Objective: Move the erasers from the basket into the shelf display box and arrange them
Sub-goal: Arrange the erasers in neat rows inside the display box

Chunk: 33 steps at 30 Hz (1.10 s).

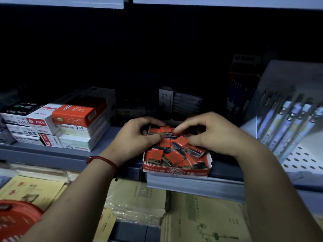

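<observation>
Erasers [172, 155]: red-orange sleeves, gold band w/ black "2B", black ends. Display box [176, 172]: white front, red lattice motif, red "2B". Shelf [52, 154]: grey-blue. Stacked boxes [43, 126]: white w/ red labels; top one orange-red. Wrist cord [104, 161]: red. Booklets [29, 191]: yellow-tan. Basket [17, 217]: red. Perforated panel [300, 159]: white, dark holes.

Hands, two: left hand [139, 137], right hand [215, 135]. Display box [176, 172]: one. Erasers [172, 157], red-and-black wrapped: about a dozen showing, with more covered, so no exact count. Stacked stationery boxes [76, 116], left: at least seven. Pencil packs [286, 123], right: four. Red basket [19, 215]: one. Red cord bracelet [103, 162]: one.
</observation>
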### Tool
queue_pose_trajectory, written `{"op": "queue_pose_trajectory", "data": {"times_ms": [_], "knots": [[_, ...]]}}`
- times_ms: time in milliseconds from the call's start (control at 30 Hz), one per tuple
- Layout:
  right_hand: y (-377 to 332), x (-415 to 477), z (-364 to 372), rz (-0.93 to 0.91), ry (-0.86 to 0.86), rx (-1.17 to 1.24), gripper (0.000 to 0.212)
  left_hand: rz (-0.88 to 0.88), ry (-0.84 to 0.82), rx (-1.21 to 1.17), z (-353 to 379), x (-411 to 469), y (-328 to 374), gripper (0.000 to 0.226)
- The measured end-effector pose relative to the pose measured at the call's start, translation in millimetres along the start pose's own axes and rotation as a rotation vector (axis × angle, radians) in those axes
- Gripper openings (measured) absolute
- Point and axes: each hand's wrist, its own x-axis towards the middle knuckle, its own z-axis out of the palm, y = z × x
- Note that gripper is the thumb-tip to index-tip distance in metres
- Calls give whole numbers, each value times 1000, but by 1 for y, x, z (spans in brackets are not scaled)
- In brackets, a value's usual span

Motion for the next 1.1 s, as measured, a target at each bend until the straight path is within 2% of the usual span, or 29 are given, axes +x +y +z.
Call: {"op": "queue_pose_trajectory", "data": {"times_ms": [100, 267, 533, 667, 800, 933, 1100], "knots": [[2, 2, 2, -60, -4, -20, 43, 15, -2, -6, 0, 0, 1, 28], [11, 5, 5, -70, 53, -54, 27, -3, -2, -11, 1, 3, -1, 31], [20, 8, 12, -45, 204, -226, 24, -15, 18, 0, 2, 4, 2, 31], [19, 9, 15, -40, 215, -230, 27, 38, -7, 173, 2, 8, 9, 39], [22, 10, 17, -41, 246, -231, 19, 75, 5, 536, 2, 12, 15, 46], [25, 12, 18, -18, 293, -207, 6, 45, 54, 564, 4, 12, 21, 49], [21, 12, 18, 11, 313, -178, 9, -7, 174, 617, 5, 14, 23, 26]]}}
